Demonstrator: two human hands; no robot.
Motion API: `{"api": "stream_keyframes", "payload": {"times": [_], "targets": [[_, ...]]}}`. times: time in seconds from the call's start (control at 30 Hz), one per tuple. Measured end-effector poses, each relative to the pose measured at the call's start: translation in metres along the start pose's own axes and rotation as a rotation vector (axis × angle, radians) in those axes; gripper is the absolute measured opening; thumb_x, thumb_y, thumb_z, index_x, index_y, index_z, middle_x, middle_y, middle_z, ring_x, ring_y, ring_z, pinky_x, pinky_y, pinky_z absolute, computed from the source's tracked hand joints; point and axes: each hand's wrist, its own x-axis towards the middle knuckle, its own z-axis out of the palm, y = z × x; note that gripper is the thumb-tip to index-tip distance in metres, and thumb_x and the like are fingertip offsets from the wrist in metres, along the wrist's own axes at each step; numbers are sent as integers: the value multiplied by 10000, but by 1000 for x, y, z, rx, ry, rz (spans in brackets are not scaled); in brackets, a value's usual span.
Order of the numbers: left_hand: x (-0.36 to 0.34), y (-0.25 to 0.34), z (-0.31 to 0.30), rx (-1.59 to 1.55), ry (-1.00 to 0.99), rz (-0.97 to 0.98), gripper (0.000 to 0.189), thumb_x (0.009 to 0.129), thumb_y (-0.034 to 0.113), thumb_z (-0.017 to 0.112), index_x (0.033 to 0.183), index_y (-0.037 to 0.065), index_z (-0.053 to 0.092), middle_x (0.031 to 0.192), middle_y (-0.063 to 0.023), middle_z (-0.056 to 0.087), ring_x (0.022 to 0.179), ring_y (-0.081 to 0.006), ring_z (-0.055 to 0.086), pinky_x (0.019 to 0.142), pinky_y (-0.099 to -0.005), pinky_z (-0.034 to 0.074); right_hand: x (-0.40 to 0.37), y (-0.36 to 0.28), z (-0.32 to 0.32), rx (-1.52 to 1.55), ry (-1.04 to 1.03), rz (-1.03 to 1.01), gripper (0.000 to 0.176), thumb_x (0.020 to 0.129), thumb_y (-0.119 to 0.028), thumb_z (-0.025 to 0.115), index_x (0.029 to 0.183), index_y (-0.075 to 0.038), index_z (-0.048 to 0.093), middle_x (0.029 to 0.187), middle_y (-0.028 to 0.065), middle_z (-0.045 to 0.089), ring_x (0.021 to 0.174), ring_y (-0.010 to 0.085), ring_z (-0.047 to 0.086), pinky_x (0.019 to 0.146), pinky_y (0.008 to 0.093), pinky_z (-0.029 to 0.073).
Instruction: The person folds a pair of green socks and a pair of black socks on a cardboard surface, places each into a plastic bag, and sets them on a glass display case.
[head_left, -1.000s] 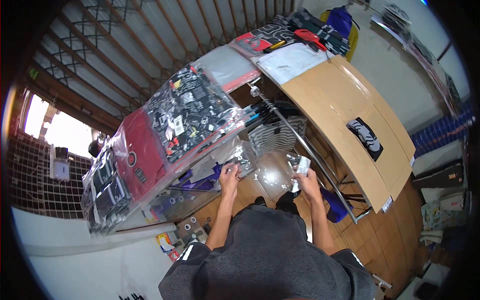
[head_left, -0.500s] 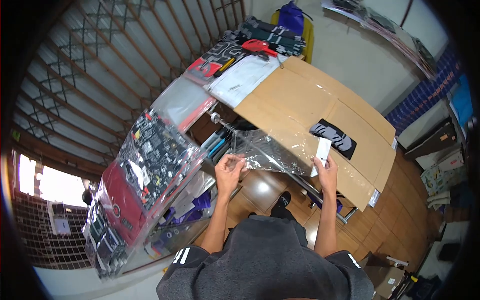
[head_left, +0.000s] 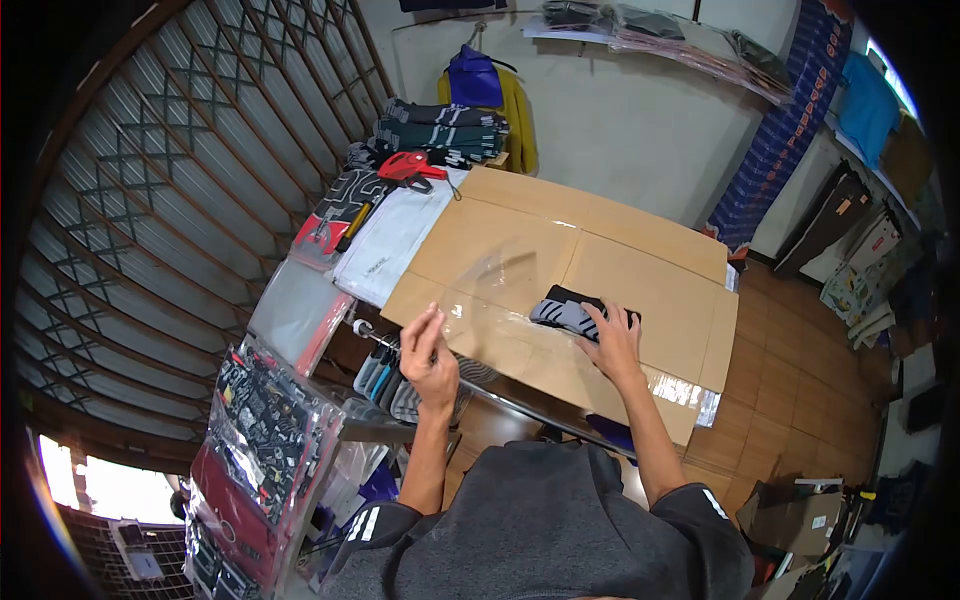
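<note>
My left hand (head_left: 430,362) is closed in a pinch at the near left of the cardboard, holding the edge of a clear plastic bag (head_left: 492,280). The bag spreads up and to the right over the cardboard; its far outline is hard to make out. A folded black and grey garment (head_left: 562,312) with dark stripes lies on the brown cardboard (head_left: 640,270). My right hand (head_left: 612,345) grips its right part, fingers curved over the top and thumb at the near edge. The fingers partly hide the garment.
A red tape dispenser (head_left: 408,168) and a yellow cutter (head_left: 355,226) lie at the far left, near folded clothes (head_left: 440,130). White plastic packs (head_left: 395,250) sit beside the cardboard. A metal rail (head_left: 520,405) runs under the near edge, with hanging clothes (head_left: 380,375).
My right hand has left the plastic bag and moved onto the folded garment. My left hand keeps the bag, now over the cardboard. The white strip is no longer visible. The view has shifted.
</note>
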Motion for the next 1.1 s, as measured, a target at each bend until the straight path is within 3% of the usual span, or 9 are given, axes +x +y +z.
{"api": "stream_keyframes", "payload": {"times": [0.23, 0.33, 0.37, 0.43, 0.57, 0.67, 0.77, 0.93, 1.1], "targets": [[-67, -24, 68, 11, -617, -8, 419, 898, -107, 707, 1310, -30, 721, 1328, -213, 657, 1257, -401, 626, 1093, -450, 514, -8, 16, -12, 31, 10, 242, 674, 725, -267, 921, 1316, -138, 623, 1405, 178, 590, 1371, 372, 507, 1117, 623, 360], [-79, -31, 82, 18, -757, 17, 346, 958, 53, 715, 1285, -60, 714, 1328, -210, 657, 1257, -405, 607, 1104, -466, 483, -10, 25, -1, -31, 247, 77, 648, 704, -264, 913, 1255, -95, 616, 1303, 179, 629, 1292, 370, 545, 1095, 592, 378], [-80, -33, 87, 26, -786, 33, 332, 969, 85, 714, 1266, -64, 721, 1318, -209, 663, 1250, -402, 611, 1100, -465, 483, -10, 29, 0, 23, 215, 96, 641, 704, -259, 908, 1245, -83, 613, 1283, 182, 636, 1274, 375, 553, 1093, 581, 385], [-85, -44, 97, -3, -771, -24, 303, 964, 113, 712, 1208, -66, 739, 1270, -207, 680, 1232, -398, 619, 1082, -474, 488, -9, 32, -1, 134, 144, 126, 627, 705, -247, 899, 1226, -59, 607, 1243, 189, 650, 1238, 387, 570, 1089, 560, 398], [-85, -53, 108, -75, -729, -144, 286, 918, 108, 708, 1135, -70, 761, 1206, -205, 703, 1219, -387, 629, 1078, -486, 490, -7, 36, 7, 207, 345, 309, 602, 714, -214, 873, 1222, -34, 605, 1174, 203, 673, 1185, 393, 602, 1052, 538, 443], [-85, -48, 107, -49, -707, -71, 344, 853, 76, 692, 1156, -73, 757, 1230, -213, 700, 1238, -398, 624, 1098, -484, 486, -3, 39, 7, 386, 452, 397, 563, 728, -189, 832, 1222, -29, 612, 1119, 234, 688, 1105, 408, 647, 959, 520, 522], [-89, -48, 109, -27, -701, -88, 404, 801, 57, 679, 1178, -72, 755, 1250, -221, 697, 1257, -409, 618, 1123, -473, 478, -6, 23, -7, 624, 277, 375, 563, 734, -177, 814, 1246, -53, 619, 1152, 247, 695, 1123, 406, 661, 953, 502, 541], [-84, -45, 106, -47, -720, -155, 489, 773, 14, 695, 1255, -57, 733, 1299, -223, 684, 1283, -408, 614, 1141, -456, 472, -4, 12, -5, 573, -10, -114, 620, 698, -179, 813, 1292, -73, 675, 1249, 151, 700, 1223, 374, 629, 1117, 472, 459], [-90, -54, 103, -137, -694, -245, 536, 781, 7, 750, 1314, -36, 720, 1354, -206, 681, 1269, -368, 666, 1098, -409, 527, 9, 22, -14, 400, -138, -174, 612, 689, -197, 827, 1282, -106, 706, 1233, 131, 691, 1243, 347, 613, 1115, 467, 448]]}}
